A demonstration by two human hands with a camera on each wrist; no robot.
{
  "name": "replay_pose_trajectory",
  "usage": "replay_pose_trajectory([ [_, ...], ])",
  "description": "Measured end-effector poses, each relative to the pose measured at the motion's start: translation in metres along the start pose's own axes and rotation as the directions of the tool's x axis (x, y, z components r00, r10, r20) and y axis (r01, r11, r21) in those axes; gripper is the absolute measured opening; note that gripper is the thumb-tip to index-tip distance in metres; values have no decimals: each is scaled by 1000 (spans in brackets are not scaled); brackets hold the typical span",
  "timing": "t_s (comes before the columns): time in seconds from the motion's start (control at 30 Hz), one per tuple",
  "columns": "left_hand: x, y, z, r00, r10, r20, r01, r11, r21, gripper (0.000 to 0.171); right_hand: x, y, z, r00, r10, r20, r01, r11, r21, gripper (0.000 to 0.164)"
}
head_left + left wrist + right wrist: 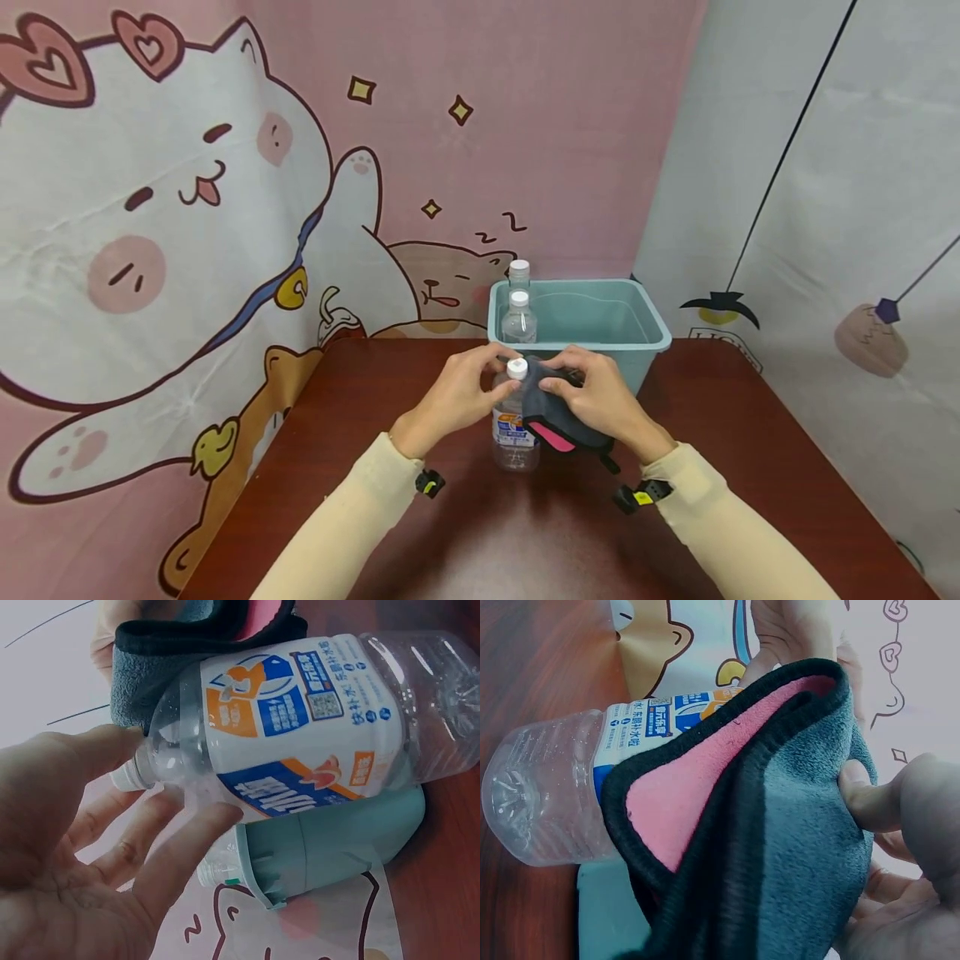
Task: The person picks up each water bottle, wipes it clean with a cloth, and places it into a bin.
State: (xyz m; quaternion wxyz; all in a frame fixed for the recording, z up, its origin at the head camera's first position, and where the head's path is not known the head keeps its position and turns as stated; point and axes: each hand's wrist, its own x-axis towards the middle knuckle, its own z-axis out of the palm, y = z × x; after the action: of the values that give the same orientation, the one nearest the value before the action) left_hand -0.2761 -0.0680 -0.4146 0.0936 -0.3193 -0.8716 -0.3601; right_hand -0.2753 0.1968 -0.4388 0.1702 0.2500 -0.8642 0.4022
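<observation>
A clear plastic bottle with a white cap and a white, blue and orange label stands upright in front of the bin. My left hand holds it at the neck, thumb on the near side just below the cap and fingers around the far side. Bunched in my right hand is a grey cleaning cloth with a pink underside and black edging. The right thumb presses on the grey side, with the other fingers behind it. The cloth lies against the bottle's right side and covers part of its label.
Behind the hands, a light blue plastic bin stands near the table's back edge. Two more white-capped clear bottles show at its left end. The dark red-brown table meets a cartoon-printed curtain at the back.
</observation>
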Motion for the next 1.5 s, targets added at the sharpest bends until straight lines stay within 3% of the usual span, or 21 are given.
replay_pose_trajectory([
  [0.27, 1, 5, 7, 999, -16, -46, 16, 1000, -1, 38, -5, 0, -11, 999, 22, -32, -21, 999, 26, 17],
  [0.57, 2, 9, 12, 991, -100, -91, 105, 993, 54, 41, -10, 6, -26, 993, 53, -106, -43, 995, 95, 23],
  [0.77, 1, 5, 11, 994, -81, -74, 80, 997, -16, 36, -11, 13, -28, 990, 52, -132, -35, 992, 123, 27],
  [1.1, 0, -5, -2, 1000, 9, -7, -9, 998, -63, 42, -7, 18, -21, 995, 48, -88, -36, 991, 129, 27],
  [1.33, -2, -8, -7, 999, -35, 30, 38, 995, -90, 44, 0, 15, -9, 997, 48, -57, -45, 997, 60, 28],
  [1.5, -3, -9, -6, 999, -49, 14, 50, 995, -86, 40, 3, 9, 6, 999, 47, -22, -46, 998, 46, 31],
])
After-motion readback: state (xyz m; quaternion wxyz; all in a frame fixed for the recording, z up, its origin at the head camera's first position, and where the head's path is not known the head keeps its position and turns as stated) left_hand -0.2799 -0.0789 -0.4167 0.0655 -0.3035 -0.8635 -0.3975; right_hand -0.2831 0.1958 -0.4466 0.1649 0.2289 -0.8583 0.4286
